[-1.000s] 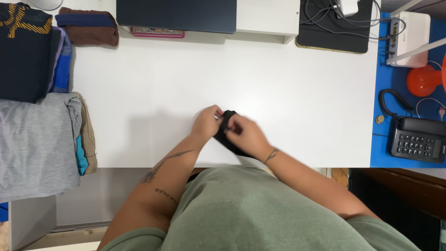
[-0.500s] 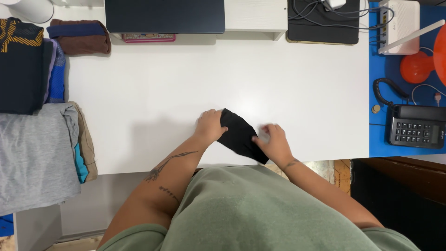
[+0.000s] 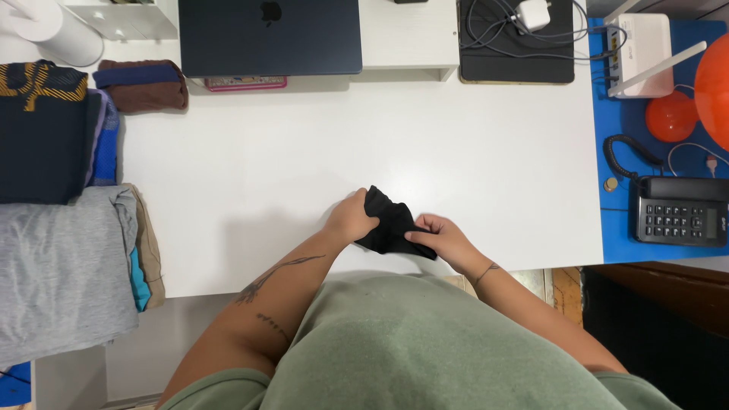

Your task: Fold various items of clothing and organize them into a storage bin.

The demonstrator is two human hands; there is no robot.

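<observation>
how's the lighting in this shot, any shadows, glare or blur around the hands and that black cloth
Head view: even, bright overhead light; the white table shows no harsh glare. A soft grey shadow falls left of the left hand. Both hands, right hand included, look sharp with no motion blur. The black cloth is so dark that its folds barely show.

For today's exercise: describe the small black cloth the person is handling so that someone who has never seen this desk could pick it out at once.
Start at the wide white desk and go to its near edge, just right of centre. There the left hand and right hand pinch a small, crumpled black cloth between them. Unlike the folded clothes stacked at the desk's left end, it lies alone.
</observation>
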